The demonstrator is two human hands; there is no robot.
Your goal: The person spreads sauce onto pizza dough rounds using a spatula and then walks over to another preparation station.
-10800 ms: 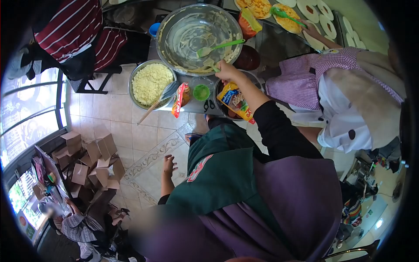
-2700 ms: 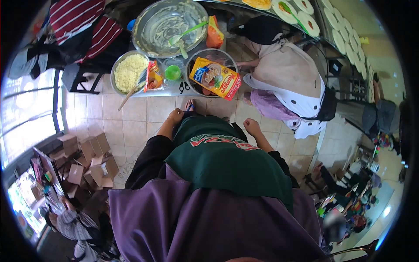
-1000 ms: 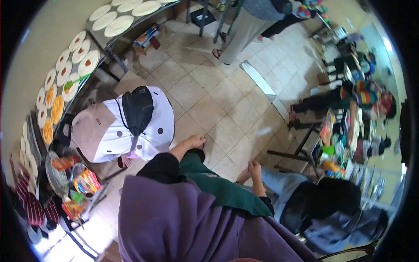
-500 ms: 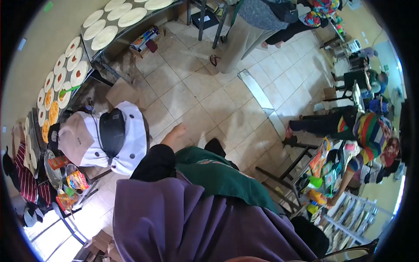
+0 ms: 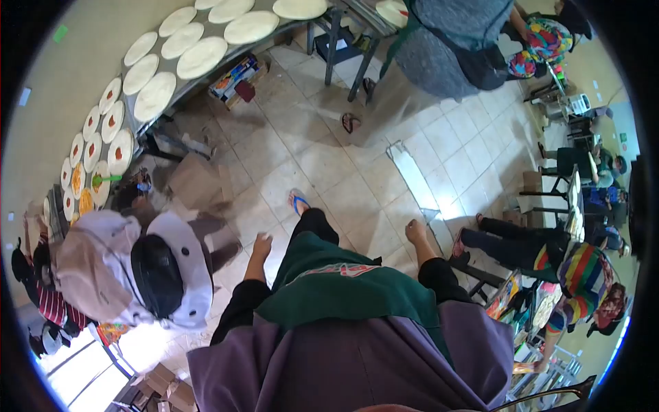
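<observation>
My left hand [image 5: 261, 245] hangs low in front of my body on the left, its fingers curled in, above the tiled floor. On the other side my right hand [image 5: 415, 232] is held out in a loose fist, also over the floor. Nothing shows in either hand, and neither touches anything. Between them are my green apron [image 5: 343, 275] and one foot in a blue-strapped sandal [image 5: 298, 202]. To the left of my left hand stands a person in a white-and-beige garment with a black cap [image 5: 157, 272].
Tables along the left wall bear several flat dough rounds [image 5: 155, 97], some with red sauce [image 5: 120, 152], and a green utensil [image 5: 106, 180]. A cardboard box [image 5: 195, 182] is on the floor. A person in grey [image 5: 439, 55] stands ahead; another in stripes [image 5: 583, 275] is at the right-hand table.
My view has shifted forward past the left-hand person. My right hand and sandalled foot have come into view. My left hand's fingers, stretched before, are now curled.
</observation>
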